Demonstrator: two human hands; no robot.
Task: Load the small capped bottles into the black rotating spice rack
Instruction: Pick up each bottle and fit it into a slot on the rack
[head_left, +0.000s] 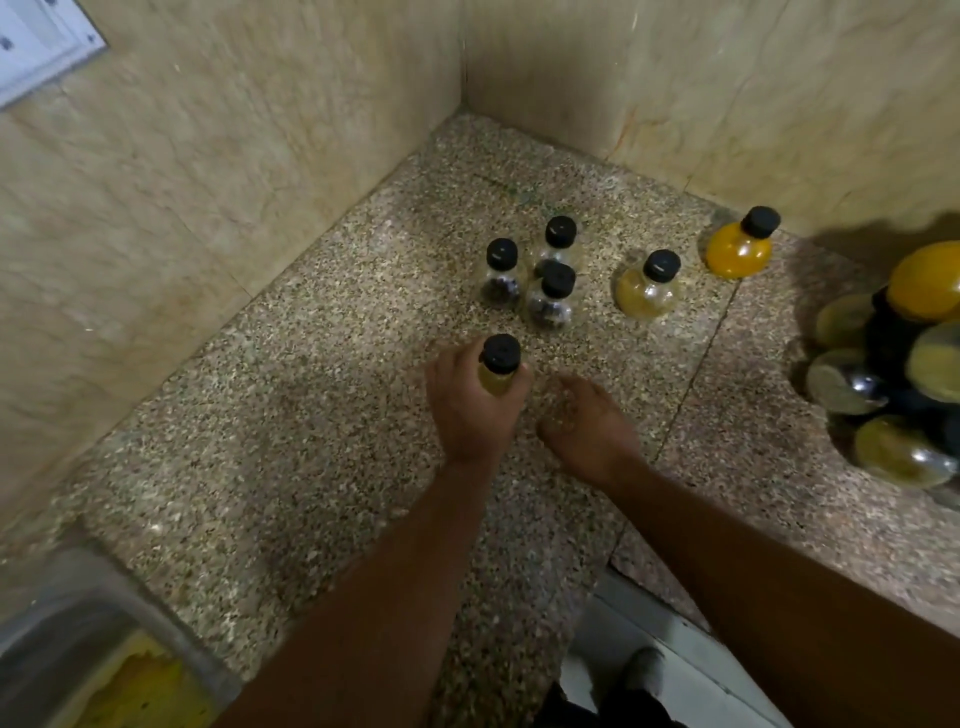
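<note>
- Gripping a yellow bottle (500, 366) at the neck, under its cap, with the left hand (467, 410).
- Beside it, right hand (587, 431) blurred; grip impossible to tell.
- Farther back on the counter (311, 415), five loose bottles (553, 299) upright; likely light, smooth, slippery, so best taken at the neck.
- At far right, rack (893, 343) partly loaded.

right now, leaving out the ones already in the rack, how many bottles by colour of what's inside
clear bottles, dark or scant fill: 3
yellow or orange bottles: 3, one of them gripped in the left hand
total: 6
</note>
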